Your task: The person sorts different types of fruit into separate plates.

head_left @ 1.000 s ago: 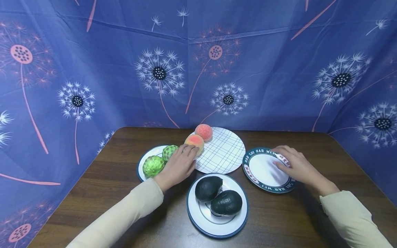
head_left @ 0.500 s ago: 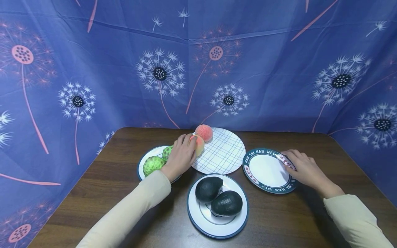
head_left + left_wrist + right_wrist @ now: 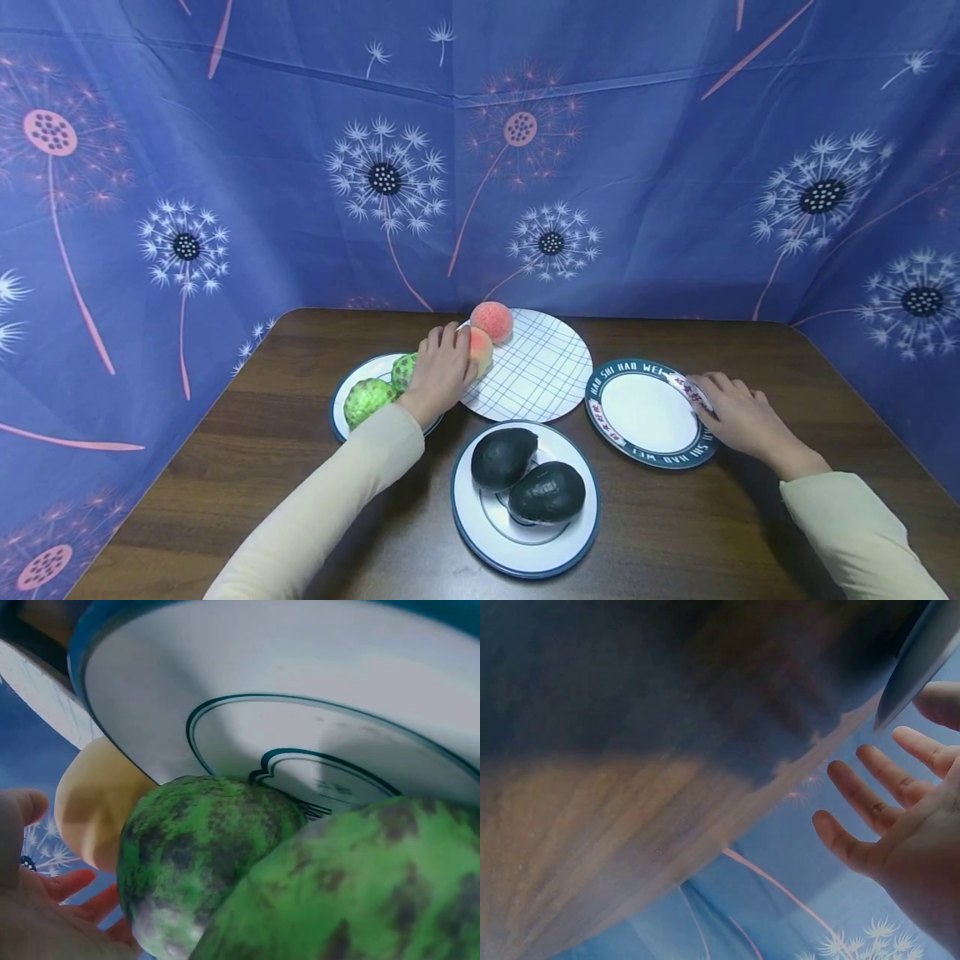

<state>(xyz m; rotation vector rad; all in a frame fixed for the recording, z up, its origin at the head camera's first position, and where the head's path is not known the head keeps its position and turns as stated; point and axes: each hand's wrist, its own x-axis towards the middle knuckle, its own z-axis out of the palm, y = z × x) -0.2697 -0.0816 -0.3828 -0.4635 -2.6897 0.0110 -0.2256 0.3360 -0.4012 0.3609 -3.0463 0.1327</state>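
Observation:
In the head view, my left hand (image 3: 441,367) is at the left side of a yellow-red peach (image 3: 480,352) on a round white plate with blue grid lines (image 3: 536,367). A redder peach (image 3: 492,322) lies behind it. In the left wrist view, loosely bent fingers (image 3: 79,900) stand below the yellow peach (image 3: 97,802); contact cannot be told. Two green knobbly fruits (image 3: 371,401) sit on a blue-rimmed plate (image 3: 341,398), partly behind that hand. My right hand (image 3: 742,417) is over the right rim of a teal-rimmed plate (image 3: 648,412), its fingers spread in the right wrist view.
Two dark avocado-like fruits (image 3: 547,492) lie on a blue-rimmed white plate (image 3: 525,558) at the front middle. All the plates stand on a brown wooden table (image 3: 675,525). A blue dandelion-print cloth (image 3: 637,167) hangs behind it.
From above the yellow peach, my left hand has shifted left and slightly back, uncovering more of it. My right hand has moved a little right, off the inner part of its plate.

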